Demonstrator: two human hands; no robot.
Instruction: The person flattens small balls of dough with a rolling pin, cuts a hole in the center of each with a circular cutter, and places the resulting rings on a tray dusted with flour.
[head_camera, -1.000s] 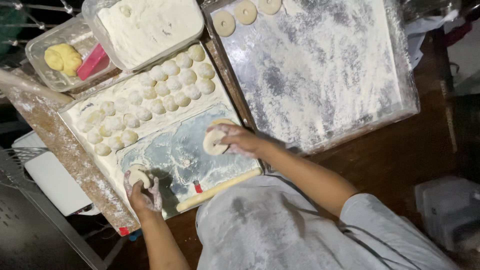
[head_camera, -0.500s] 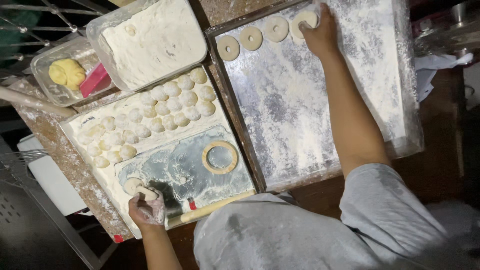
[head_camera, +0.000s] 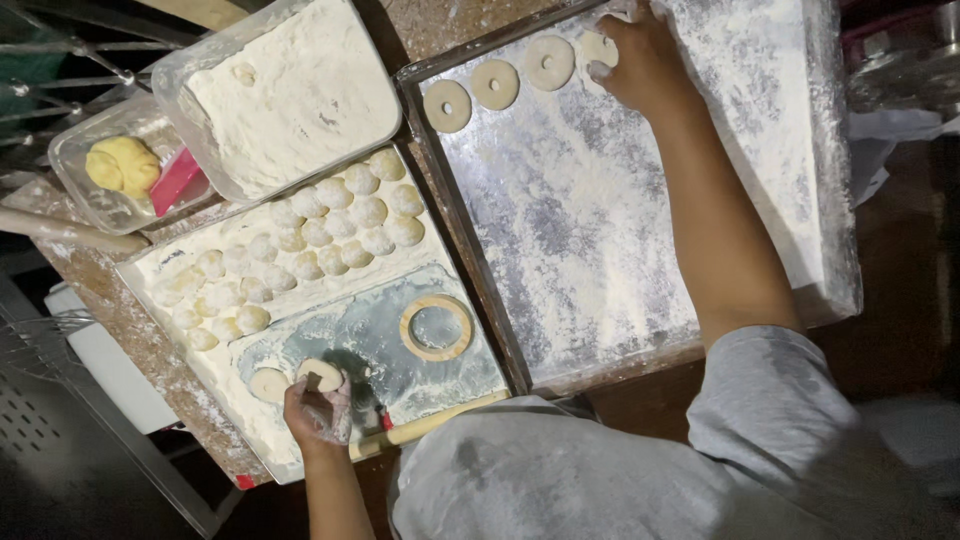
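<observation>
At the far left, a clear tub (head_camera: 75, 165) is holding a yellow dough lump (head_camera: 122, 165) and a pink scraper (head_camera: 176, 180), beside a larger tub of flour (head_camera: 290, 95). Below them, a floured board (head_camera: 185, 345) is carrying rows of small dough balls (head_camera: 330, 225), with one flat disc (head_camera: 268, 384) lying near its lower edge. Your left hand (head_camera: 318, 408) is resting on that board, its fingers (head_camera: 322, 385) curling narrowly around a small dough piece (head_camera: 322, 374). Just to the right, a ring-shaped cutter (head_camera: 436, 328) is lying flat. Further right, a floured metal tray (head_camera: 600, 230) is bearing three dough rings (head_camera: 497, 85) in a row along its top edge. Your right hand (head_camera: 645, 60) is pressing down on a fourth ring (head_camera: 597, 48), fingers spread over it rather than gripping.
</observation>
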